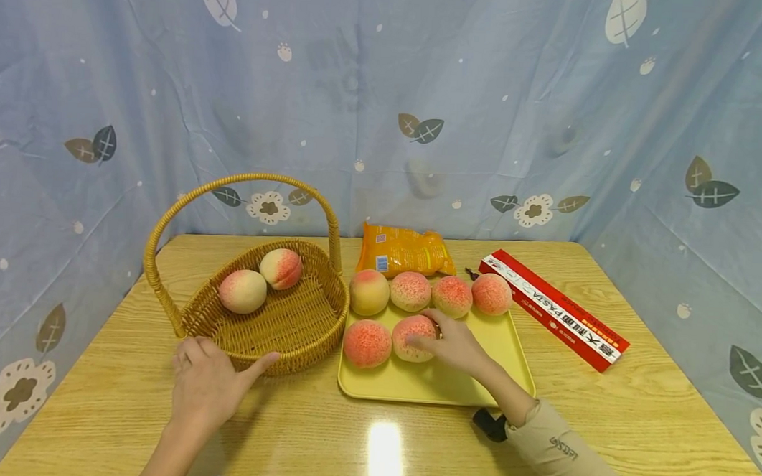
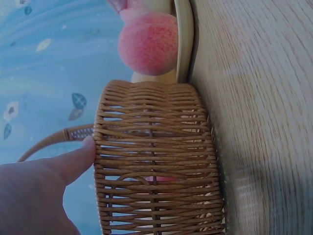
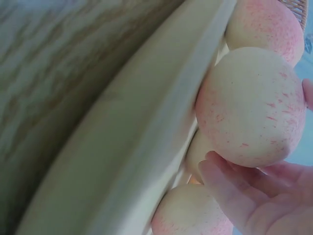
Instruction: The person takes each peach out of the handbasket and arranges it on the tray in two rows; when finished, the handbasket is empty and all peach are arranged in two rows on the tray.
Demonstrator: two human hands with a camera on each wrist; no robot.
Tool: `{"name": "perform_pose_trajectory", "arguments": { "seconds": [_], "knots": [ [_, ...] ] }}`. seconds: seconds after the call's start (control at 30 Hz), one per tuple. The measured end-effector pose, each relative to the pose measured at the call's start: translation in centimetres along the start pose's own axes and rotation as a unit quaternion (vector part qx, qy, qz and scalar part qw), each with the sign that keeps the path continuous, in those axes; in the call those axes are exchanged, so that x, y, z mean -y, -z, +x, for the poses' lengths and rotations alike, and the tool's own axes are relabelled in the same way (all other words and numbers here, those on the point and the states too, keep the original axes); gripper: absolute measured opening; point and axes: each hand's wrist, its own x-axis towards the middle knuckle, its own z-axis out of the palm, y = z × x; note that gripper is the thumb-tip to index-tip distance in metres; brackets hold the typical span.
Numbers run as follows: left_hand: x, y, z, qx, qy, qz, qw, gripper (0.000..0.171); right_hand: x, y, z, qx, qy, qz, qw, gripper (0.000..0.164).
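Note:
My left hand (image 1: 205,383) rests at the near rim of a wicker basket (image 1: 303,360), beside the handle's near foot. In the left wrist view its straight thumb (image 2: 73,159) touches the rim; the other fingers are out of that view. Two peaches (image 1: 242,291) lie at the basket's left side. Over a yellow tray (image 1: 437,392), my right hand (image 1: 456,346) grips a pink-speckled peach (image 3: 249,107), fingers beneath and thumb at its other side in the right wrist view. Another peach (image 1: 367,344) sits just left of it, with several more along the tray's back.
Behind the tray lies an orange packet (image 1: 406,251). A long red and white pasta box (image 1: 554,312) slants along the tray's right side. The tray's left edge is close against the basket, whose tall handle (image 1: 248,177) arches above it. A patterned curtain surrounds the wooden table (image 1: 306,435).

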Motion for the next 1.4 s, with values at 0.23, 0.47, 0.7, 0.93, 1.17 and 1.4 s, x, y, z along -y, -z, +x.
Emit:
{"name": "perform_pose_trajectory", "arguments": {
  "seconds": [0.23,0.47,0.7,0.93,1.17,1.4],
  "knots": [
    [0.2,-0.1,-0.1,-0.001,-0.001,0.001,1.0,0.125,-0.1,-0.1,-0.1,0.008,0.009,-0.007,1.0,0.068],
    [0.3,-0.2,-0.1,0.01,0.004,-0.004,0.9999,0.122,0.1,-0.1,-0.1,0.013,-0.014,-0.026,0.999,0.071],
    [0.3,-0.1,-0.2,0.01,0.002,-0.007,0.9999,0.126,0.5,0.1,0.2,0.029,0.001,-0.036,0.999,0.069],
    [0.3,0.0,-0.2,0.002,-0.005,0.0,1.0,0.124,1.8,1.3,1.3,0.028,0.031,-0.026,0.999,0.07],
    [0.3,0.1,-0.1,0.002,-0.006,0.005,1.0,0.12,5.6,2.7,3.4,0.034,0.054,-0.003,0.998,0.064],
    [0.2,0.2,0.2,0.019,-0.004,0.007,0.9998,0.115,9.6,2.0,6.1,0.097,0.114,-0.015,0.989,0.058]
  ]
}}
